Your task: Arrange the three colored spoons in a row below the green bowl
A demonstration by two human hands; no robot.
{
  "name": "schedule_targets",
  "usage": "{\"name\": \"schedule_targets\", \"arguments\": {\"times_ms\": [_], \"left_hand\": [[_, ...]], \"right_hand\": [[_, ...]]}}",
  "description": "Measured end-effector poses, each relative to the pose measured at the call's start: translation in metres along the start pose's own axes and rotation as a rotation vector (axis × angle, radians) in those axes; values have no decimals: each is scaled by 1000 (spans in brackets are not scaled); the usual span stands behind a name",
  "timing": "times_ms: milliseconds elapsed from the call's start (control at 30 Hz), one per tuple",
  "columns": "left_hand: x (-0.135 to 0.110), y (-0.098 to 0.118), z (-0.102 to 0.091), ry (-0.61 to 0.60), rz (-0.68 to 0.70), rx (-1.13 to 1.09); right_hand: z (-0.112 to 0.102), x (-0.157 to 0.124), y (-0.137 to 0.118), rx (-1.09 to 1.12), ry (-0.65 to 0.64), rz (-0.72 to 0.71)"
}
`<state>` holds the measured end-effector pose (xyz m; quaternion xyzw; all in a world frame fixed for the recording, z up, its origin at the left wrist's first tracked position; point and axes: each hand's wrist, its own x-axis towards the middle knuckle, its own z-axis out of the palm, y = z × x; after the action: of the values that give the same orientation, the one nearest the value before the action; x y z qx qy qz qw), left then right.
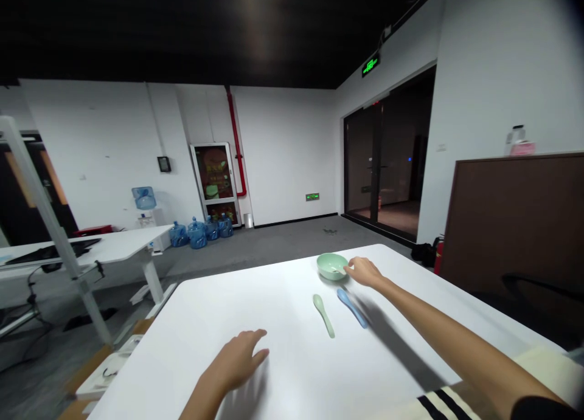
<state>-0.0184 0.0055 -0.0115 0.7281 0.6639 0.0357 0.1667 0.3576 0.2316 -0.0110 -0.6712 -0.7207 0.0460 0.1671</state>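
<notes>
Plainly shows, from the head view, a smooth, round green bowl (328,275) near the far edge of a flat white table (205,310), with a pale green spoon (323,315) and a blue spoon (351,308), 2 slim, oval-headed shapes, lying just nearer. Leaves broad room leftward to the rounded corner, under the left hand (239,356), open, thumb apart. Reveals a pale patch inside the bowl, too small to identify, and the right hand (364,270) curled at its right rim, gripping or merely touching impossible to tell.
</notes>
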Motion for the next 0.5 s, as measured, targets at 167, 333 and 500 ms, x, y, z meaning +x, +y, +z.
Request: {"name": "schedule_targets", "arguments": {"times_ms": [167,333,500], "left_hand": [[1,-1,2,8,-14,3],[3,-4,5,-5,-17,-17],[3,-2,2,-25,-27,-17]], "right_hand": [[16,38,-13,-62,-63,67],[39,59,-12,-67,-100,130],[58,68,-8,-40,-119,144]]}}
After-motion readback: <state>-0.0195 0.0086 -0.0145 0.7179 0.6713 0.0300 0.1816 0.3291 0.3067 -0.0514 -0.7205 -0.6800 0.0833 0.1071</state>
